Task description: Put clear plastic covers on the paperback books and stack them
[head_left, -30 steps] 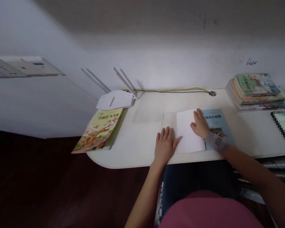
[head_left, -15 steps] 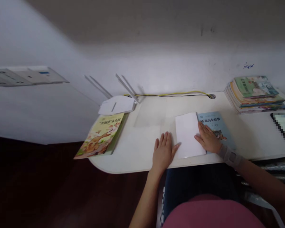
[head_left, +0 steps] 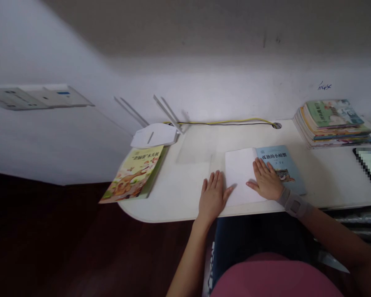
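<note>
In front of me an open book [head_left: 289, 165] lies on the white desk, with a blue page bearing a title and a picture on its right side. Its left side is a blank white page [head_left: 239, 173]. My right hand [head_left: 267, 181] rests flat across the fold between the two, fingers stretched out, with a grey band on the wrist. My left hand [head_left: 212, 196] lies flat on the desk at the left edge of the white page, its thumb over that page. Neither hand grips anything.
A yellow-green picture book [head_left: 136, 171] juts over the desk's left edge, against a white router [head_left: 154, 135] with antennas. Cables [head_left: 222, 123] run along the wall to a hole. At right stand a stack of books [head_left: 334, 123] and a phone [head_left: 369, 165].
My right hand has slid a little to the left, onto the book's fold. The white page lies flatter and farther left. My left hand has stayed nearly still.
</note>
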`<state>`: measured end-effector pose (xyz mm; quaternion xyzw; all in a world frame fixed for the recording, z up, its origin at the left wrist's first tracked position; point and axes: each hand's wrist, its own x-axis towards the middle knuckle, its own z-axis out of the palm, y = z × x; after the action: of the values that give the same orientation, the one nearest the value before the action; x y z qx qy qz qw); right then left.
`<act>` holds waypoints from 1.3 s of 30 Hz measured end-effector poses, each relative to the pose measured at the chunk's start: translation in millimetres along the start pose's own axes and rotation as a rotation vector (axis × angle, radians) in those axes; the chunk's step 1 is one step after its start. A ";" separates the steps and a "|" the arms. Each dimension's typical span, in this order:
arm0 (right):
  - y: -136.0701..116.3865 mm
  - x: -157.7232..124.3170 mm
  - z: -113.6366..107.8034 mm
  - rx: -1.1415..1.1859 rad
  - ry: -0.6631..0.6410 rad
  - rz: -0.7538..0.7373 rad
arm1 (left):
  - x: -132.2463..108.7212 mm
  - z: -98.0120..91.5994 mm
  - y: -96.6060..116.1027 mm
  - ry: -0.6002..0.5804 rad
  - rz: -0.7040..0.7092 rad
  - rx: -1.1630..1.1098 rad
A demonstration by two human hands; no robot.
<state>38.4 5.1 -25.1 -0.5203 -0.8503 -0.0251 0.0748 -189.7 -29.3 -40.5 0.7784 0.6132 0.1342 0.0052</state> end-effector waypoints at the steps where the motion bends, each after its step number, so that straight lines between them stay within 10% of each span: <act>1: -0.5 0.3 0.1 -0.010 0.002 -0.001 | -0.1 1.1 -0.6 0.007 -0.003 -0.021; 15: -34.6 -24.9 -5.6 -0.004 0.088 -0.012 | 7.4 -6.8 -11.4 0.250 -0.374 -0.464; 19: -35.2 -47.4 -15.0 0.256 0.104 -0.077 | 15.6 -35.3 -2.2 0.203 -0.530 -1.126; 24: -6.7 -54.9 -24.4 0.818 0.072 -0.053 | 44.7 -65.7 48.5 -0.026 -0.260 -1.834; 27: 18.8 -61.5 -23.0 1.129 0.134 -0.042 | 66.2 -60.3 94.4 -0.099 -0.014 -1.626; 31: 58.6 -75.6 -29.7 1.071 0.275 0.264 | 86.4 -33.7 142.0 -0.189 0.286 -0.707; 39: 102.0 -96.1 -20.4 0.728 0.267 0.564 | 90.8 11.8 162.4 -0.271 0.389 -0.095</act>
<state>174.1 -35.3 -23.2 -0.6629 -0.6126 0.2287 0.3646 -13.2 19.1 -5.4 0.8916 0.4385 0.0558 0.0982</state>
